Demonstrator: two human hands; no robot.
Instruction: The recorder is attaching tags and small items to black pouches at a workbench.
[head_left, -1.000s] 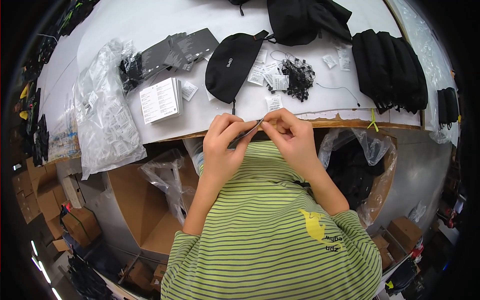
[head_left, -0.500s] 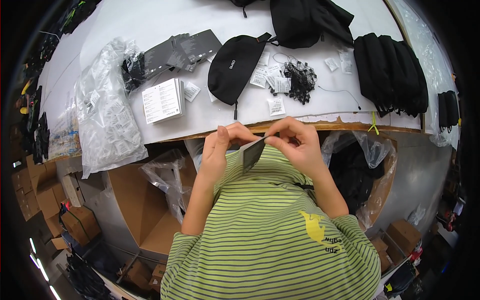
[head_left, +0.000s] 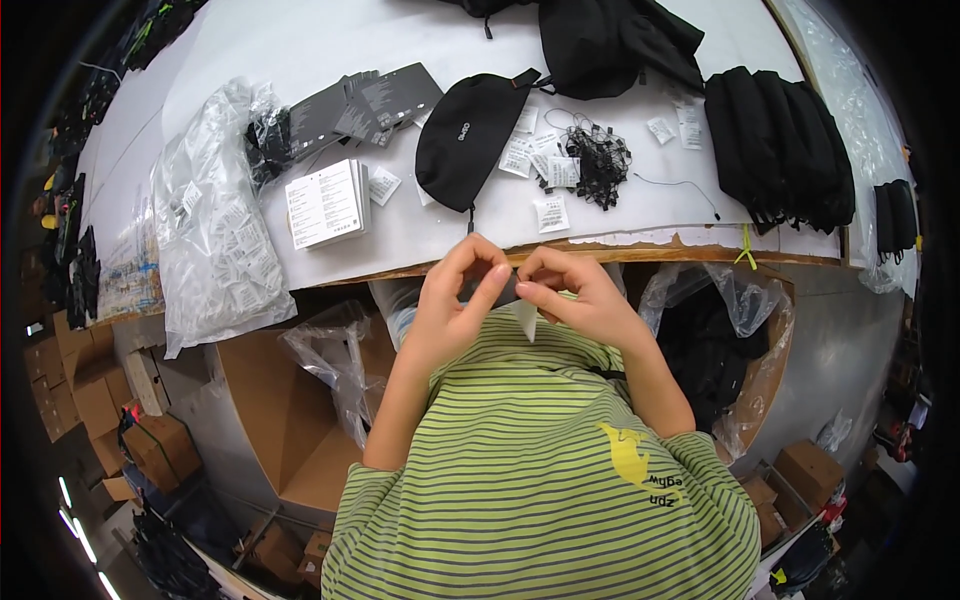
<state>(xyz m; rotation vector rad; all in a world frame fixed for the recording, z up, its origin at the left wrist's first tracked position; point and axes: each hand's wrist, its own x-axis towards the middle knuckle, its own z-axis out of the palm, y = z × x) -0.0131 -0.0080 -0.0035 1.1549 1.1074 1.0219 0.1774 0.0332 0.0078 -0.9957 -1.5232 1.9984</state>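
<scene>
Since the earlier frames the hands are seen slightly lower and nearer the chest, and the dark card pinched between them is now turned so that a pale pointed tag (head_left: 525, 318) hangs below the fingertips. Both hands are held together just off the near edge of the desk (head_left: 400, 235), above the striped shirt (head_left: 540, 470).

Left hand (head_left: 450, 300): fingers curled, thumb and forefinger closed on the dark card (head_left: 508, 290). Right hand (head_left: 575, 295): fingertips pinched on the same small item from the other side. What else is gripped there cannot be told; the item is mostly hidden by the fingers. The close two-handed pinch is judged to suit fine work on a small part.

On the desk, a black pouch (head_left: 470, 135) lies near the middle, within easy reach. Small white packets (head_left: 550, 212) and a tangle of black cords (head_left: 595, 160) lie just right of it. A booklet stack (head_left: 325, 203) sits to its left, dark cards (head_left: 375, 100) behind that. A clear bag of packets (head_left: 215, 245) overhangs the left part of the near edge. Black bags (head_left: 780, 145) are stacked at the right end. Open cartons (head_left: 290, 420) lined with plastic stand below the desk edge.
</scene>
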